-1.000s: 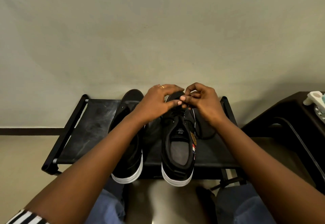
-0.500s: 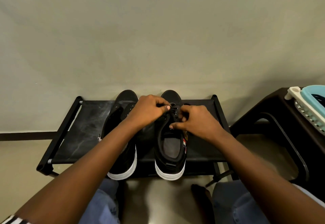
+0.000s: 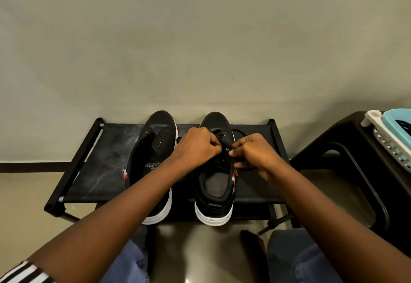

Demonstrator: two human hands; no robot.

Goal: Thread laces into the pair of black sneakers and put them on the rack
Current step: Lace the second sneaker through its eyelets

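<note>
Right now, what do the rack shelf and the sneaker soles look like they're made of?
Rack shelf: seemingly matte black fabric on a black tube frame; pale scuffs mark it. Sneaker soles: white, ribbed, probably rubber.

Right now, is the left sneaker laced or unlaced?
Unlaced. The left sneaker shows bare eyelets and its flaps spread open, with no lace through them.

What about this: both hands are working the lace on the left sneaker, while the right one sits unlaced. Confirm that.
Wrong: swap the sneakers. The head view shows the left hand and right hand on the lace of the right sneaker; the left sneaker sits unlaced.
</note>
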